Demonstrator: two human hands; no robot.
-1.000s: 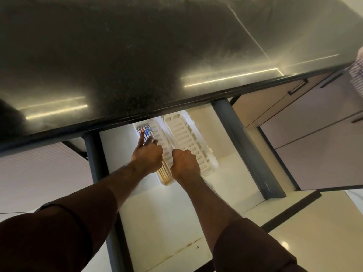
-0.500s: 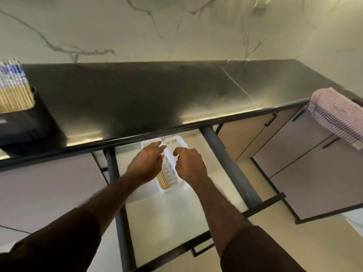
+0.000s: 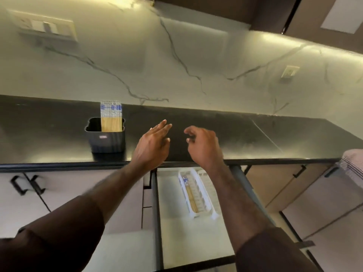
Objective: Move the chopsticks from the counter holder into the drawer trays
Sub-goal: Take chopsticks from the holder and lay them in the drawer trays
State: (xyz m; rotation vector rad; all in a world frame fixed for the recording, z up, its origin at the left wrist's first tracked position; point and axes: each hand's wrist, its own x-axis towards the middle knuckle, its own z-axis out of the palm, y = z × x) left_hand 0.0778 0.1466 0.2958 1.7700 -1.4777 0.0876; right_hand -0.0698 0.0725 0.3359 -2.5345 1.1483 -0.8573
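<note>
A dark square holder (image 3: 106, 137) stands on the black counter (image 3: 255, 140), left of my hands. A bundle of bamboo chopsticks (image 3: 111, 119) with blue-patterned tops stands upright in it. Below the counter edge the drawer (image 3: 176, 238) is pulled out, and two white slotted trays (image 3: 202, 193) lie in it side by side. Several chopsticks (image 3: 189, 193) lie in the left tray. My left hand (image 3: 153, 146) hovers above the counter with fingers spread and empty. My right hand (image 3: 204, 147) is beside it, fingers loosely curled, holding nothing.
A marble-patterned wall rises behind the counter, with a switch plate (image 3: 45, 26) at top left and a socket (image 3: 289, 72) at right. A striped cloth (image 3: 351, 165) hangs at the right edge. Closed cabinet fronts with black handles (image 3: 25, 183) flank the drawer.
Both hands have risen out of the drawer, off the trays, to above the counter. The view has tilted up, and the holder now shows near the left hand.
</note>
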